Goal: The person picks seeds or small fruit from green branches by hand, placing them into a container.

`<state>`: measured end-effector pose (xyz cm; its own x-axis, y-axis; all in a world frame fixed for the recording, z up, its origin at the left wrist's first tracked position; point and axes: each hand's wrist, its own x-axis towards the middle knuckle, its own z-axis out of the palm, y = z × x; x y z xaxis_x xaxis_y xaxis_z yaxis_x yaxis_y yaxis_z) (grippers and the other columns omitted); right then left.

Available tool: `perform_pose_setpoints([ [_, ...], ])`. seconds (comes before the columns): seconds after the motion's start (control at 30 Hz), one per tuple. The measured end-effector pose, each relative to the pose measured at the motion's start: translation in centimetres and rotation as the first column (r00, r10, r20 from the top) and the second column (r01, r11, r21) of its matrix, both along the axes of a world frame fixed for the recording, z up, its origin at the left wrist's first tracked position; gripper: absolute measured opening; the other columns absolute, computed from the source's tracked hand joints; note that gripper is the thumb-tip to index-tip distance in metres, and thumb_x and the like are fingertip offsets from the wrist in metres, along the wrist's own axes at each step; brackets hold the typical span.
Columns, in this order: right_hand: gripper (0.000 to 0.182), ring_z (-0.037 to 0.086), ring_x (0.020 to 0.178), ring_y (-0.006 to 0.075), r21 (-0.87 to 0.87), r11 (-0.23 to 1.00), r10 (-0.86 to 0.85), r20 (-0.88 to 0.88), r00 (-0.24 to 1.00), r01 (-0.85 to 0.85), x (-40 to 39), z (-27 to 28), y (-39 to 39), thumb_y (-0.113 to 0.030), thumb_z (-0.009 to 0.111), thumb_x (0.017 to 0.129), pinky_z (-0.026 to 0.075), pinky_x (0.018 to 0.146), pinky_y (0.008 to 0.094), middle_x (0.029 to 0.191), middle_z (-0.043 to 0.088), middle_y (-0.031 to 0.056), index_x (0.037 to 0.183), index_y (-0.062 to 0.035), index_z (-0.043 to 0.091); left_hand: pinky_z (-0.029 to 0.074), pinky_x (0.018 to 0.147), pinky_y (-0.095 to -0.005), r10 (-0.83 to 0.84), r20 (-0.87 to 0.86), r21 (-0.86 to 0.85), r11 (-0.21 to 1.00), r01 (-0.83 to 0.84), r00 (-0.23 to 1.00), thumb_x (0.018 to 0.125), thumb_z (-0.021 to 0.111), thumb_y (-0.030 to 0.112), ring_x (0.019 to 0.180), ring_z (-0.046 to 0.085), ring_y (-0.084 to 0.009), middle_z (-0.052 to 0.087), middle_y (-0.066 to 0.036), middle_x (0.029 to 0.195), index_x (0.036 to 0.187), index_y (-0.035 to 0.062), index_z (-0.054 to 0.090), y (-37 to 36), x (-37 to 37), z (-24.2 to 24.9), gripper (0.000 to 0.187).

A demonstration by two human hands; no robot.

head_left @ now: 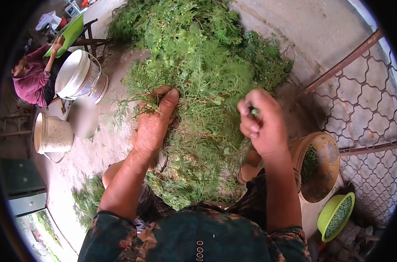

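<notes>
My left hand (pixel 157 118) is closed round a cut evergreen sprig (pixel 144 94), thumb on top, at the near left side of a big branch pile (pixel 198 65). The sprig has flat, scaly green foliage. To the right of the pile, my right hand (pixel 266 124) is raised with its fingers curled, a little blurred. A small green cone (pixel 254 112) shows between its thumb and fingers. More branches lie between my legs, below both hands.
At right stand a tan bucket (pixel 338 159) partly filled with small green cones and a lime-green basin (pixel 324 222) of the same, beside a wire-mesh fence (pixel 364 91). White buckets (pixel 72 74) (pixel 54 133) and a seated person (pixel 32 81) with a green basin (pixel 74 30) are at left.
</notes>
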<state>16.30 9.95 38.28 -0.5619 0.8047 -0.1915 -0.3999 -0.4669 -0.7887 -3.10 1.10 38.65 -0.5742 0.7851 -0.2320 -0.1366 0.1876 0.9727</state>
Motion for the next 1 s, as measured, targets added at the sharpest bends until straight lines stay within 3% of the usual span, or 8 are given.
perform_pose_setpoints([
  [0.3, 0.024, 0.046, 0.065, 0.0063, 0.471, 0.875, -0.143, 0.468, 0.872, -0.109, -2.1, -0.8, -1.4, -0.019, 0.066, 0.083, 0.041, 0.056, 0.0220, 0.071, 0.053, -0.0002, 0.090, 0.0022, 0.059, 0.039, 0.046, -0.0210, -0.013, 0.012, -0.022, 1.000, 0.013, 1.000, 0.086, 0.060, 0.030, 0.055, 0.040, -0.0039, 0.046, 0.003, 0.070, 0.110, 0.0026, 0.052, 0.1, 0.7, -0.3, 0.037],
  [0.53, 0.013, 0.058, 0.062, 0.0197, 0.884, 0.462, -0.515, 0.334, 0.789, -0.072, -2.4, -1.8, -0.7, -0.007, 0.062, 0.081, 0.046, 0.057, 0.0293, 0.073, 0.060, 0.0124, 0.090, 0.0004, 0.055, 0.037, 0.045, -0.0197, -0.079, -0.015, -0.041, 0.996, 0.078, 0.997, 0.085, 0.061, 0.030, 0.054, 0.040, -0.0037, 0.046, 0.004, 0.068, 0.108, 0.0036, 0.053, 0.1, 1.1, -0.6, 0.036],
  [0.6, 0.010, 0.058, 0.059, 0.0238, 0.936, 0.327, -0.810, 0.348, 0.472, -0.128, -1.3, -1.3, 0.4, -0.007, 0.059, 0.083, 0.046, 0.055, 0.0320, 0.072, 0.059, 0.0138, 0.088, -0.0012, 0.053, 0.039, 0.049, -0.0216, -0.091, 0.004, -0.050, 0.995, 0.091, 0.996, 0.086, 0.062, 0.030, 0.059, 0.043, -0.0056, 0.048, 0.002, 0.073, 0.110, 0.0027, 0.052, -0.3, 0.6, -0.3, 0.037],
  [0.67, 0.012, 0.053, 0.049, 0.0205, 0.976, 0.176, -0.834, 0.079, 0.545, 0.128, 0.6, -2.0, 3.2, -0.012, 0.059, 0.084, 0.042, 0.043, 0.0321, 0.071, 0.057, 0.0093, 0.089, -0.0038, 0.053, 0.042, 0.054, -0.0234, -0.108, 0.025, -0.053, 0.993, 0.109, 0.994, 0.086, 0.062, 0.029, 0.064, 0.047, -0.0076, 0.051, 0.001, 0.078, 0.111, 0.0019, 0.051, -0.4, 0.4, 0.2, 0.038],
  [0.7, 0.011, 0.050, 0.048, 0.0165, 0.672, 0.639, -0.588, 0.113, 0.801, 0.374, 1.8, -0.8, 2.9, -0.014, 0.059, 0.084, 0.039, 0.040, 0.0285, 0.071, 0.056, 0.0070, 0.089, -0.0050, 0.054, 0.041, 0.053, -0.0227, -0.071, 0.048, -0.052, 0.996, 0.074, 0.996, 0.086, 0.062, 0.029, 0.063, 0.046, -0.0075, 0.051, 0.001, 0.077, 0.111, 0.0021, 0.051, -0.3, 0.4, 0.6, 0.038],
  [0.73, 0.011, 0.047, 0.046, 0.0124, 0.142, 0.938, -0.311, -0.064, 0.948, 0.317, 2.6, 0.4, 2.4, -0.015, 0.058, 0.085, 0.036, 0.037, 0.0249, 0.070, 0.055, 0.0047, 0.088, -0.0062, 0.054, 0.040, 0.052, -0.0220, -0.032, 0.070, -0.057, 0.998, 0.036, 0.997, 0.085, 0.062, 0.029, 0.062, 0.046, -0.0073, 0.050, 0.002, 0.076, 0.111, 0.0023, 0.052, -0.4, 0.3, 0.9, 0.038],
  [0.87, 0.011, 0.043, 0.044, 0.0059, -0.121, 0.959, -0.280, -0.256, 0.925, 0.257, 2.5, 0.0, 2.5, -0.019, 0.057, 0.086, 0.029, 0.034, 0.0193, 0.071, 0.054, 0.0025, 0.087, -0.0081, 0.055, 0.038, 0.053, -0.0206, -0.087, 0.123, -0.057, 0.994, 0.094, 0.989, 0.084, 0.063, 0.030, 0.064, 0.045, -0.0044, 0.052, 0.004, 0.079, 0.110, 0.0071, 0.054, -0.8, -0.4, 0.8, 0.036],
  [1.0, 0.026, 0.049, 0.053, 0.0108, -0.104, 0.981, -0.150, 0.105, 0.983, 0.161, 1.8, -1.1, 2.0, -0.033, 0.055, 0.087, 0.038, 0.042, 0.0217, 0.084, 0.056, 0.0071, 0.094, -0.0084, 0.057, 0.039, 0.052, -0.0208, -0.101, 0.177, -0.037, 0.993, 0.109, 0.979, 0.082, 0.065, 0.031, 0.064, 0.046, -0.0038, 0.054, 0.004, 0.081, 0.109, 0.0085, 0.054, -0.8, -0.8, 0.4, 0.037],
])
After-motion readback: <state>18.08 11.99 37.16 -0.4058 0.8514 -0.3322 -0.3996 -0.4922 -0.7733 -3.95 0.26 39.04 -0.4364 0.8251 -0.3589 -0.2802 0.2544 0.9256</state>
